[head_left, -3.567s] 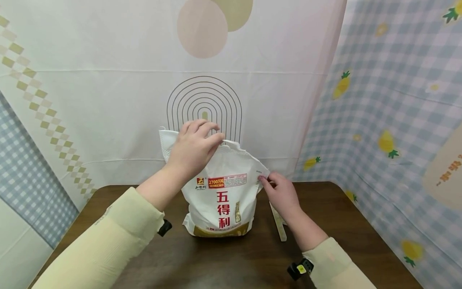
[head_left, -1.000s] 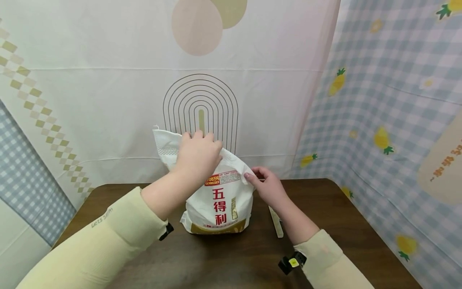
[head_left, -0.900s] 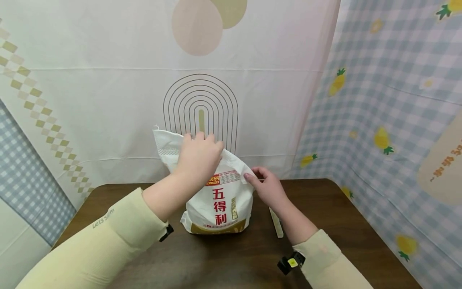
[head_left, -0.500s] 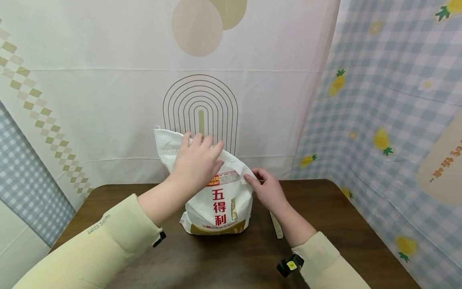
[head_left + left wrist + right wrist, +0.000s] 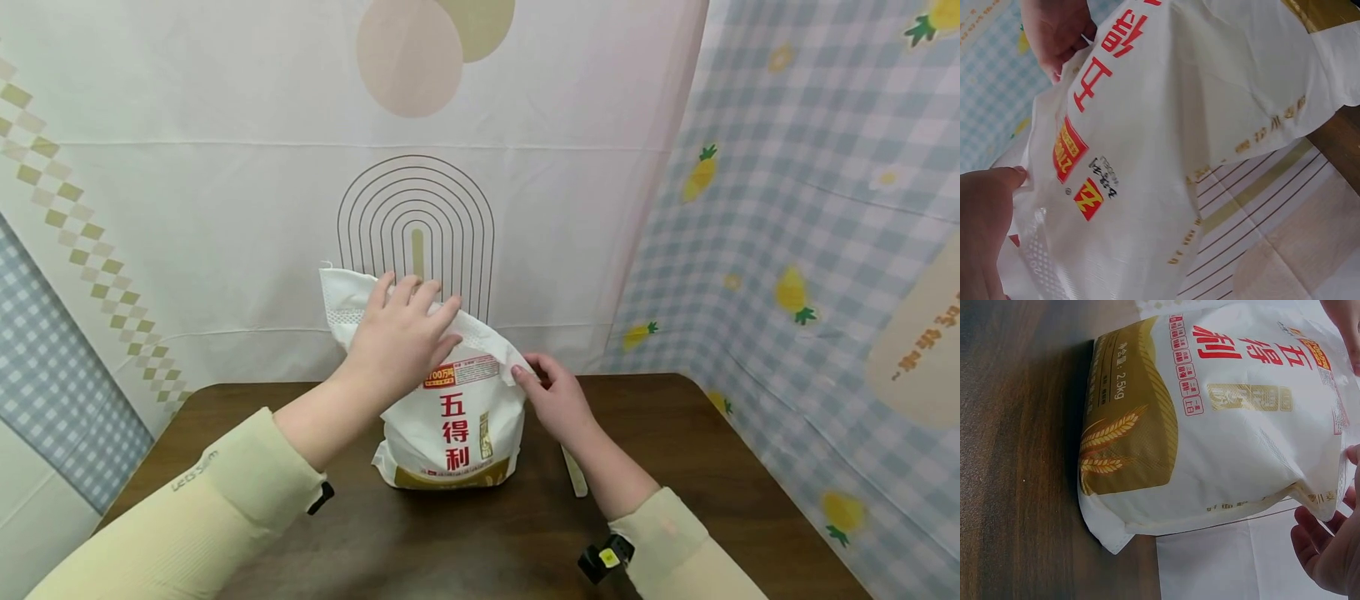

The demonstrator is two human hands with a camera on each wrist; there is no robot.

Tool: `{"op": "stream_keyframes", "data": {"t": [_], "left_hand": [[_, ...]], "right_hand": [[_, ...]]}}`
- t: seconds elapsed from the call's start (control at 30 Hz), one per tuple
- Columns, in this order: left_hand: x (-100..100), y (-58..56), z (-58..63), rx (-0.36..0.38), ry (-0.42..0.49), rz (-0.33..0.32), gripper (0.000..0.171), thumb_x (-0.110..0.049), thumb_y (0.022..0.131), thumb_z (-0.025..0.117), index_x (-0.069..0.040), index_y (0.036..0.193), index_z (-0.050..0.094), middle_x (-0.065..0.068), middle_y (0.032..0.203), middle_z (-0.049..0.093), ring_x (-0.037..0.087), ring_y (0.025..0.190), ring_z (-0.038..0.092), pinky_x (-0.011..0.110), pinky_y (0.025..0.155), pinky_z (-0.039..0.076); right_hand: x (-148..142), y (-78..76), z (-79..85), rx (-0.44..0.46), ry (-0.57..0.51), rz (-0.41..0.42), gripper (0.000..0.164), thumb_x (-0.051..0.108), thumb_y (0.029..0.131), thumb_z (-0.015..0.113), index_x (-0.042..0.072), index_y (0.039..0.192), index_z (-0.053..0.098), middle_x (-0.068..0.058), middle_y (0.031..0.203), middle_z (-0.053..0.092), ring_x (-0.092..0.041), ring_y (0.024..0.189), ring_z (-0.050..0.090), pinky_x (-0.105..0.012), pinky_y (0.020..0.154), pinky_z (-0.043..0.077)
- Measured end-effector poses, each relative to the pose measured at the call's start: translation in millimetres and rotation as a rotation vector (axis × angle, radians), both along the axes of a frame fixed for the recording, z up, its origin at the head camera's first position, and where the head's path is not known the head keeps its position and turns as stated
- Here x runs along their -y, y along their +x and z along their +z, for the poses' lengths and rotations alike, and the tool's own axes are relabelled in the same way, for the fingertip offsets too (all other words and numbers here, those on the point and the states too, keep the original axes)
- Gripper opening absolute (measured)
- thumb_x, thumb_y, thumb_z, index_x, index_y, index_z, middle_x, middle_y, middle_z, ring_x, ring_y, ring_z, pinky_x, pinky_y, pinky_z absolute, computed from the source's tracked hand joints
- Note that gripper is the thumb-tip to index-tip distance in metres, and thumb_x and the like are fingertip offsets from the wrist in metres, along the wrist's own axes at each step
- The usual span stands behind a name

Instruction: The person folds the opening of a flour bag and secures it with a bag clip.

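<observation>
A white flour bag (image 5: 454,417) with red characters and a gold base stands upright on the table. Wheat ears and "2.5kg" are printed on its lower front in the right wrist view. Along its slanting top, a white strip is turned over toward the front. My left hand (image 5: 397,333) lies over this top edge, fingers spread and thumb apart from them. In the left wrist view, that thumb (image 5: 1015,177) is right at the bag's edge. My right hand (image 5: 558,400) pinches the bag's upper right corner, thumb in front and fingers behind.
On the brown wooden table (image 5: 300,533), a thin pale strip-like object (image 5: 575,473) lies right of the bag, partly hidden by my right forearm. A white printed cloth (image 5: 225,208) hangs behind, and a checked pineapple cloth (image 5: 757,250) on the right.
Since the earliest frame, the bag's top has been turned over and its right corner has come left and inward with my right hand. Lately my left hand has shifted slightly left, its fingers spreading.
</observation>
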State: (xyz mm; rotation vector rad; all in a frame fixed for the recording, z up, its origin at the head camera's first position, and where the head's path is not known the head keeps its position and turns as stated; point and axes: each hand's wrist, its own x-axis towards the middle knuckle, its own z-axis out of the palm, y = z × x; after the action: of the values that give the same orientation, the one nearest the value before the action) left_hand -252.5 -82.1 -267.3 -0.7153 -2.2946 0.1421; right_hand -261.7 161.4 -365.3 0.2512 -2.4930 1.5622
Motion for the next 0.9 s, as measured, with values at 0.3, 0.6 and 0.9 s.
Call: {"op": "stream_keyframes", "data": {"t": [0.3,0.6,0.9], "left_hand": [[6.1,-4.7,-3.6,-0.037,0.021,-0.062,0.046,-0.044,0.093,0.065,-0.018,0.131,0.063,0.014,0.132,0.057,0.037,0.125,0.048,0.059,0.112,0.026],[9.6,-7.7,-5.9,-0.008,0.047,-0.094,0.044,-0.042,0.094,0.064,-0.019,0.132,0.062,0.013,0.134,0.055,0.035,0.126,0.046,0.059,0.113,0.021],[10.4,-8.7,-6.5,-0.014,0.063,-0.107,0.045,-0.042,0.093,0.065,-0.019,0.131,0.063,0.014,0.134,0.055,0.035,0.125,0.047,0.058,0.113,0.022]], "right_hand": [[-2.1,0.0,-2.6,0.008,-0.011,0.002,0.034,0.033,0.1,0.06,0.01,0.125,0.063,-0.01,0.113,0.065,-0.023,0.099,0.061,-0.037,0.083,0.052],[-6.0,6.0,-3.1,-0.006,-0.024,-0.03,0.033,0.031,0.101,0.059,0.01,0.126,0.063,-0.009,0.111,0.065,-0.022,0.099,0.059,-0.034,0.083,0.049],[-21.8,5.3,-16.5,-0.04,-0.004,-0.051,0.033,0.033,0.102,0.056,0.01,0.125,0.064,-0.009,0.116,0.065,-0.022,0.103,0.057,-0.036,0.087,0.047]]}}
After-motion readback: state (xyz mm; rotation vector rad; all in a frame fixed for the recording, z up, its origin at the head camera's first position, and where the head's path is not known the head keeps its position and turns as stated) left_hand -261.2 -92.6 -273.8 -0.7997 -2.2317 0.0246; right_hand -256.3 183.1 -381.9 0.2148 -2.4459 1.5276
